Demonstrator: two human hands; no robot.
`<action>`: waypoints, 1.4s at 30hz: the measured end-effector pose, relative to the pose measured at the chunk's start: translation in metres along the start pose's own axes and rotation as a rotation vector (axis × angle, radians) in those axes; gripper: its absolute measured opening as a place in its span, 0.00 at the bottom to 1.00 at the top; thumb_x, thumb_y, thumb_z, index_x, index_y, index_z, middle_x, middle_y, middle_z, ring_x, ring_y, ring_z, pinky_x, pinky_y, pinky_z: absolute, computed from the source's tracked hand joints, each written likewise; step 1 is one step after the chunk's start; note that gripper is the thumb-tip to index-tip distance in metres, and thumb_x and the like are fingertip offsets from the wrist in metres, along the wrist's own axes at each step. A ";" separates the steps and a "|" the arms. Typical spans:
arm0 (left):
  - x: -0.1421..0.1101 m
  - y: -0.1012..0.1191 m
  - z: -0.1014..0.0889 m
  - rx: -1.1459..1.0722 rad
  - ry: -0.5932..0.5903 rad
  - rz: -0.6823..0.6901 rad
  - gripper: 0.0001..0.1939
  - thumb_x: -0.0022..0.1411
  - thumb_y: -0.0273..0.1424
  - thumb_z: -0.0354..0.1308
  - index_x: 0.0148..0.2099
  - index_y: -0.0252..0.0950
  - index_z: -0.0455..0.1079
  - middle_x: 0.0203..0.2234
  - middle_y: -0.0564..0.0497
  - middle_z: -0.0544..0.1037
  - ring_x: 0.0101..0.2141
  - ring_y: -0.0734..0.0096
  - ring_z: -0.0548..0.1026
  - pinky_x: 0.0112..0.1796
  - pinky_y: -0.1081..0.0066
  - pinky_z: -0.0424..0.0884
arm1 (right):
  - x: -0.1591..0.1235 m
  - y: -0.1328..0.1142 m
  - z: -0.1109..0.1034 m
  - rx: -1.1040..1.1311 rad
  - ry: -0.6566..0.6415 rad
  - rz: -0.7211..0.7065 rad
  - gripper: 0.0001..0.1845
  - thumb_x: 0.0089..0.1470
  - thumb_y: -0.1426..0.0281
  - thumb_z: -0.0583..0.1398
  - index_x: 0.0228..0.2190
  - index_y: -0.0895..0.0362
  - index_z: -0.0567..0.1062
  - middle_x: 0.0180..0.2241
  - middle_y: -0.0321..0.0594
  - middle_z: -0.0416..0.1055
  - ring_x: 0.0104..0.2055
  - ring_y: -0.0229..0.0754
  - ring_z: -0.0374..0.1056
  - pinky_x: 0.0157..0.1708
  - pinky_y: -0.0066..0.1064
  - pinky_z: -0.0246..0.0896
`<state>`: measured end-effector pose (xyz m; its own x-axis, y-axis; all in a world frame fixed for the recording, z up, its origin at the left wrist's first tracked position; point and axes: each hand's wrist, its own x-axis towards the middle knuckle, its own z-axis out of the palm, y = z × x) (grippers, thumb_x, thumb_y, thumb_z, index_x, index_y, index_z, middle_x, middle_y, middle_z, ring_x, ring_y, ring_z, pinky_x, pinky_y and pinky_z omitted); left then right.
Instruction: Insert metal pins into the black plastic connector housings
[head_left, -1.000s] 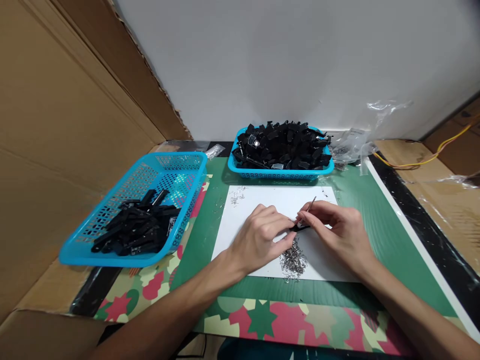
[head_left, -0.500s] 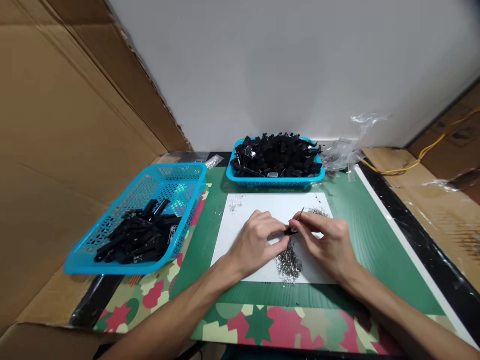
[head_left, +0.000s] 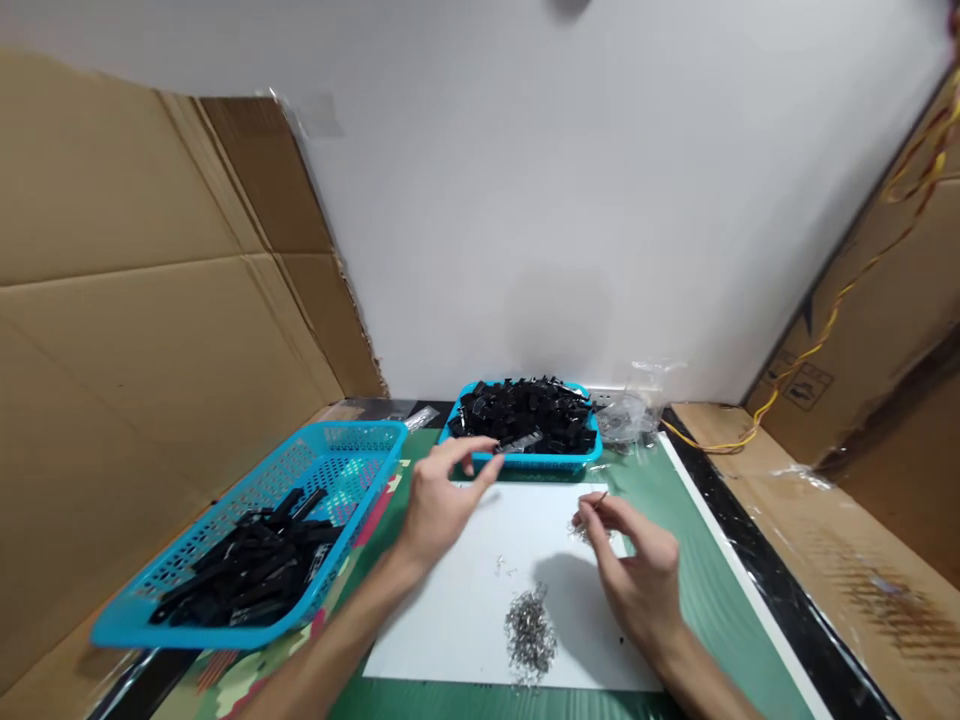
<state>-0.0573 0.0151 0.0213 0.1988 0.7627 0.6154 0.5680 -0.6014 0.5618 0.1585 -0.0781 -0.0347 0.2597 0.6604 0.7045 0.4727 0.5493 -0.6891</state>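
Observation:
My left hand (head_left: pixel 442 505) is raised at the near rim of the far blue basket (head_left: pixel 517 462). Its thumb and forefinger close around a small black piece with a greyish, shiny part (head_left: pixel 520 442), blurred against the basket's load. Over the right side of a white sheet (head_left: pixel 435 620), my right hand (head_left: pixel 637 555) pinches a thin, dark, stick-like tool (head_left: pixel 601 499), whose lower end is hidden by the fingers. A pile of tiny metal pieces (head_left: pixel 531 630) lies on the sheet between my forearms. A smaller scatter (head_left: pixel 579 532) shows beside my right fingertips.
Small black parts (head_left: pixel 540 410) heap up in the far basket. At left, a larger blue basket (head_left: pixel 187 637) holds longer black parts (head_left: pixel 251 565). Clear plastic bags (head_left: pixel 628 420) lie right of the far basket. Cardboard walls (head_left: pixel 135 290) flank the green mat (head_left: pixel 720 600); a yellow cable (head_left: pixel 802 360) runs at right.
My hands have parted: the left has moved left and forward to the far basket, while the right keeps its thin tool over the sheet. The camera has tilted up.

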 end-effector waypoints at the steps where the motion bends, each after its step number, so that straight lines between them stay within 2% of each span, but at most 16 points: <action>1: 0.017 0.001 -0.005 0.026 0.044 0.014 0.11 0.66 0.37 0.65 0.47 0.39 0.81 0.35 0.50 0.83 0.31 0.68 0.73 0.38 0.66 0.71 | -0.002 0.000 0.003 -0.001 -0.030 -0.041 0.05 0.65 0.74 0.60 0.41 0.56 0.78 0.32 0.41 0.81 0.31 0.43 0.79 0.32 0.32 0.77; 3: 0.052 0.004 -0.012 0.089 0.105 0.020 0.12 0.66 0.38 0.64 0.47 0.38 0.81 0.34 0.49 0.83 0.30 0.67 0.73 0.38 0.66 0.71 | -0.005 0.000 0.009 -0.023 -0.106 -0.151 0.06 0.66 0.76 0.59 0.40 0.57 0.77 0.32 0.42 0.80 0.31 0.43 0.79 0.32 0.31 0.75; 4: 0.069 0.005 -0.013 0.131 0.098 0.016 0.13 0.66 0.39 0.64 0.47 0.38 0.82 0.32 0.49 0.83 0.30 0.67 0.74 0.38 0.65 0.71 | -0.007 0.000 0.012 -0.045 -0.147 -0.195 0.07 0.66 0.77 0.58 0.40 0.57 0.77 0.31 0.42 0.79 0.30 0.42 0.78 0.31 0.30 0.73; 7: 0.115 0.007 -0.005 0.216 -0.089 0.006 0.13 0.65 0.38 0.63 0.46 0.37 0.83 0.32 0.47 0.84 0.30 0.64 0.75 0.37 0.65 0.72 | -0.011 0.001 0.017 -0.109 -0.216 -0.281 0.10 0.66 0.78 0.56 0.37 0.56 0.76 0.25 0.39 0.76 0.24 0.40 0.73 0.26 0.29 0.65; 10: 0.150 0.005 0.014 0.209 -0.216 0.059 0.10 0.62 0.35 0.65 0.42 0.39 0.84 0.36 0.47 0.86 0.33 0.62 0.78 0.39 0.66 0.73 | -0.011 0.003 0.018 -0.132 -0.219 -0.303 0.11 0.66 0.77 0.55 0.35 0.55 0.75 0.23 0.37 0.73 0.22 0.39 0.71 0.24 0.28 0.61; 15: 0.185 -0.004 0.046 0.163 -0.408 0.106 0.09 0.58 0.35 0.68 0.40 0.38 0.85 0.35 0.46 0.87 0.34 0.61 0.80 0.39 0.67 0.73 | -0.006 0.006 0.016 -0.122 -0.198 -0.289 0.11 0.66 0.77 0.55 0.35 0.55 0.75 0.25 0.37 0.74 0.23 0.39 0.72 0.25 0.28 0.63; 20: 0.197 -0.007 0.064 0.098 -0.540 0.159 0.08 0.57 0.31 0.68 0.39 0.35 0.84 0.34 0.45 0.87 0.36 0.61 0.81 0.38 0.68 0.73 | -0.004 0.007 0.017 -0.157 -0.200 -0.298 0.11 0.66 0.76 0.54 0.34 0.55 0.74 0.24 0.37 0.74 0.22 0.39 0.71 0.24 0.28 0.60; 24: 0.193 -0.005 0.066 0.082 -0.500 0.208 0.09 0.60 0.29 0.65 0.41 0.34 0.84 0.35 0.44 0.86 0.35 0.62 0.80 0.39 0.67 0.74 | -0.002 0.008 0.016 -0.190 -0.207 -0.313 0.12 0.67 0.76 0.53 0.33 0.55 0.74 0.23 0.37 0.72 0.22 0.40 0.70 0.23 0.29 0.57; 27: 0.183 -0.002 0.060 0.075 -0.457 0.288 0.10 0.63 0.31 0.63 0.44 0.35 0.83 0.38 0.45 0.86 0.37 0.63 0.80 0.44 0.65 0.74 | 0.000 0.008 0.013 -0.161 -0.204 -0.260 0.12 0.68 0.74 0.52 0.35 0.55 0.75 0.25 0.38 0.74 0.23 0.41 0.72 0.24 0.29 0.62; 31: 0.163 0.003 0.044 0.065 -0.470 0.438 0.10 0.66 0.30 0.60 0.47 0.39 0.81 0.44 0.46 0.85 0.46 0.61 0.80 0.50 0.60 0.73 | 0.007 0.009 0.005 -0.073 -0.129 -0.100 0.12 0.70 0.72 0.52 0.43 0.56 0.76 0.29 0.41 0.78 0.27 0.42 0.75 0.29 0.29 0.68; 34: 0.143 0.009 0.029 0.056 -0.462 0.485 0.10 0.69 0.31 0.59 0.49 0.38 0.79 0.47 0.45 0.84 0.50 0.59 0.79 0.54 0.56 0.72 | 0.016 0.013 -0.006 -0.046 -0.107 0.091 0.13 0.70 0.68 0.52 0.46 0.57 0.76 0.27 0.38 0.76 0.26 0.41 0.74 0.29 0.29 0.67; 36: 0.124 0.014 0.019 0.050 -0.436 0.464 0.11 0.70 0.33 0.59 0.51 0.38 0.77 0.48 0.45 0.83 0.50 0.59 0.79 0.54 0.56 0.72 | 0.024 0.018 -0.016 -0.073 -0.127 0.203 0.14 0.69 0.67 0.52 0.43 0.57 0.77 0.24 0.35 0.73 0.23 0.40 0.69 0.26 0.29 0.63; 39: 0.086 0.021 0.010 0.017 -0.418 0.348 0.10 0.71 0.34 0.58 0.51 0.37 0.73 0.44 0.47 0.82 0.45 0.64 0.79 0.50 0.62 0.74 | 0.034 0.027 -0.034 -0.146 -0.173 0.255 0.14 0.65 0.69 0.53 0.35 0.57 0.78 0.32 0.40 0.78 0.33 0.44 0.74 0.34 0.31 0.64; 42: 0.043 0.023 0.011 -0.091 -0.435 0.222 0.08 0.70 0.33 0.58 0.49 0.37 0.68 0.39 0.50 0.80 0.40 0.68 0.78 0.45 0.67 0.73 | 0.038 0.034 -0.047 -0.225 -0.291 0.307 0.13 0.61 0.68 0.55 0.32 0.57 0.79 0.26 0.37 0.74 0.28 0.42 0.68 0.30 0.31 0.59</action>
<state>-0.0271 0.0372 0.0545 0.6334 0.6304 0.4488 0.4059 -0.7644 0.5009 0.2242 -0.0586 -0.0229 0.1842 0.9084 0.3754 0.5904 0.2031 -0.7812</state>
